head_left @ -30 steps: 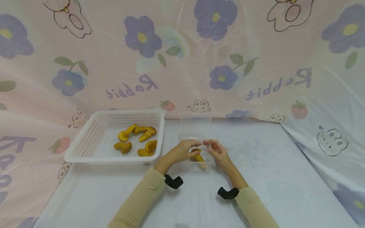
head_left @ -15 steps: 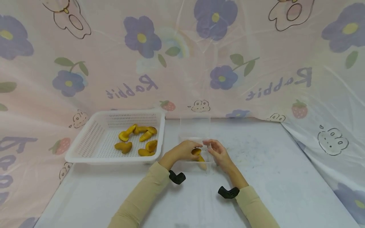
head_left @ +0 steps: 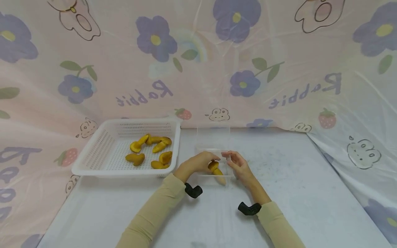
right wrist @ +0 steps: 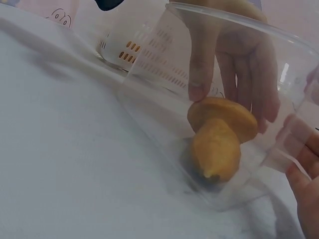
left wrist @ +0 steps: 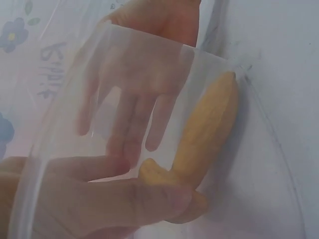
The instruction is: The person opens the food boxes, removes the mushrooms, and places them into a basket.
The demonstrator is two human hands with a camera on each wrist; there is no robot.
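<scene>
A yellow-brown mushroom lies in a clear plastic box whose lid stands raised at the back. My left hand reaches into the box and pinches the mushroom's cap between thumb and fingers. Through the see-through wall, the left wrist view shows the thumb on the cap and the stem pointing away. My right hand holds the box's right wall, its thumb and fingers round the rim. In the right wrist view only part of the right hand appears, at the right edge.
To the left of the box stands a white perforated basket with several more mushrooms in it. Both are on a white-covered table. A printed curtain hangs behind and along the sides.
My left hand has shifted slightly right and its thumb has uncovered more of the mushroom in the head view. The right hand stays at the box's right side.
</scene>
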